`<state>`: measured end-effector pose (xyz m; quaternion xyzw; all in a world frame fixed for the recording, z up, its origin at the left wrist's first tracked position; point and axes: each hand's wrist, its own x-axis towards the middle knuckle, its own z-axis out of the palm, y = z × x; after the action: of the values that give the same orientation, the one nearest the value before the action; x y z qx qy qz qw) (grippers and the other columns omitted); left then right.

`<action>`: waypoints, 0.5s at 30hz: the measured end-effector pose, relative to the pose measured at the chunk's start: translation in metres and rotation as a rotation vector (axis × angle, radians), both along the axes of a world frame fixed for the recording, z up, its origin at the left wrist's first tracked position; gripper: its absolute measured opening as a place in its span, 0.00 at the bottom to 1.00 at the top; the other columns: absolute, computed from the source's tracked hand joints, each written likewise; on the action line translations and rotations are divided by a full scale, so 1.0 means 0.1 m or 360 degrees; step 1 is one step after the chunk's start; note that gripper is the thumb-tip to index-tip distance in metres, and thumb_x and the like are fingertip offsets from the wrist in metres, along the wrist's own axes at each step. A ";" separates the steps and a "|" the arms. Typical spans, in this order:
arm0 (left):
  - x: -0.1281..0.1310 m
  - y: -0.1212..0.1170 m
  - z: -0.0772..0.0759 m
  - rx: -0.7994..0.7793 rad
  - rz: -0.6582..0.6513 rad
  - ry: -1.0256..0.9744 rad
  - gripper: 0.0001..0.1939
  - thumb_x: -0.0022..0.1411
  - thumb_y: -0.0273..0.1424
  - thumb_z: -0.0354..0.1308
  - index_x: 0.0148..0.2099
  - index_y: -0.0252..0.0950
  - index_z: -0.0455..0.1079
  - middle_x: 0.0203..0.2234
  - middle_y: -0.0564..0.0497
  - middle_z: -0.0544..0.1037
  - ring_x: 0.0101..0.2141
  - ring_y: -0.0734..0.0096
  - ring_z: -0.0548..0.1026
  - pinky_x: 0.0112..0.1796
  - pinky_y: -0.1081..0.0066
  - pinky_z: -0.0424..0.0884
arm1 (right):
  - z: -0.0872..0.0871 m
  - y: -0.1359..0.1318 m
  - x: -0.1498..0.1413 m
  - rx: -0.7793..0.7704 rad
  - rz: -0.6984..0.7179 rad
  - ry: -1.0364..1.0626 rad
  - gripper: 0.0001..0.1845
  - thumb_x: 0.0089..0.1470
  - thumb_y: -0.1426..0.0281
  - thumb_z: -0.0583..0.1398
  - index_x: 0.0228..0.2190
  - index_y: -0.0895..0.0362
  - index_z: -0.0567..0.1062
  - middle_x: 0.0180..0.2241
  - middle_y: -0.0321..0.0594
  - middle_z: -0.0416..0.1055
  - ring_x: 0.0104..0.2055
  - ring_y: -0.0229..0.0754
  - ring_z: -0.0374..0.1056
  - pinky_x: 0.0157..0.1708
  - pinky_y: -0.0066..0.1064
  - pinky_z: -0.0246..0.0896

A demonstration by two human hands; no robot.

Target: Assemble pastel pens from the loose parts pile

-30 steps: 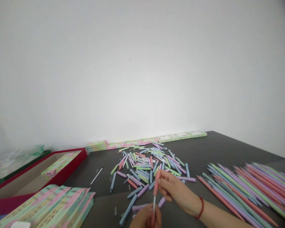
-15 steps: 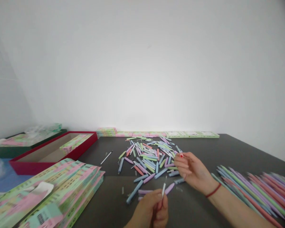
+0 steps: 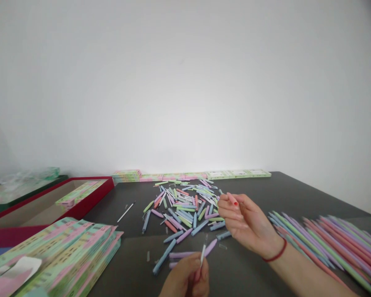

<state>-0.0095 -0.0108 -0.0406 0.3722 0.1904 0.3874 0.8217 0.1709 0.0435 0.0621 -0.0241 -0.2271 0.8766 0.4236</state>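
My left hand (image 3: 188, 276), low in the middle, pinches a thin white pen refill (image 3: 203, 254) that points up out of the fingers. Whatever the refill's lower end sits in is mostly covered by those fingers. To the right and higher, my right hand (image 3: 249, 227) has its palm turned up and grips a short pink pen part (image 3: 233, 199) by thumb and fingers; its hollow red end faces me. Beyond both hands spreads a loose heap of pastel pen parts, with a blue pen part (image 3: 199, 228) near its front. A purple pen part (image 3: 210, 247) lies just behind the left hand.
Long pastel pens (image 3: 330, 243) lie in a row at the right. Printed pen boxes (image 3: 80, 247) are stacked at the left front, with a red box tray (image 3: 109, 187) behind. More flat boxes (image 3: 238, 175) line the wall. A lone refill (image 3: 126, 212) lies left of the heap.
The whole view has shifted slightly, so most things sit further left. In my right hand the pink pen part has tilted and shows more of its length. Both hands keep their hold.
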 end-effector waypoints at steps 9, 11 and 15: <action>-0.01 0.00 -0.04 -0.0007 0.0039 0.0065 0.12 0.52 0.39 0.53 0.24 0.36 0.62 0.08 0.62 0.56 0.10 0.83 0.48 0.13 0.78 0.40 | -0.39 0.03 -0.22 0.0925 -0.0744 -0.1234 0.12 0.58 0.65 0.54 0.25 0.58 0.65 0.18 0.28 0.59 0.15 0.28 0.48 0.15 0.21 0.43; -0.02 0.03 -0.07 0.0038 0.0093 0.0100 0.12 0.51 0.39 0.54 0.24 0.36 0.63 0.09 0.61 0.57 0.11 0.83 0.50 0.15 0.77 0.42 | -0.45 0.02 -0.26 0.0988 -0.0759 -0.1348 0.13 0.59 0.63 0.52 0.25 0.56 0.63 0.17 0.26 0.58 0.14 0.29 0.48 0.14 0.23 0.41; -0.04 0.10 -0.16 0.0140 0.0128 0.0213 0.15 0.49 0.42 0.56 0.23 0.35 0.63 0.10 0.59 0.59 0.13 0.81 0.54 0.18 0.75 0.45 | -0.45 0.00 -0.29 0.1029 -0.0761 -0.1445 0.15 0.59 0.60 0.51 0.25 0.55 0.62 0.15 0.25 0.56 0.13 0.29 0.46 0.14 0.24 0.39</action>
<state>-0.0138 -0.0011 -0.0568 0.4250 0.2424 0.4023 0.7738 0.1415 0.0431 0.0171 -0.3161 -0.6282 0.5457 0.4555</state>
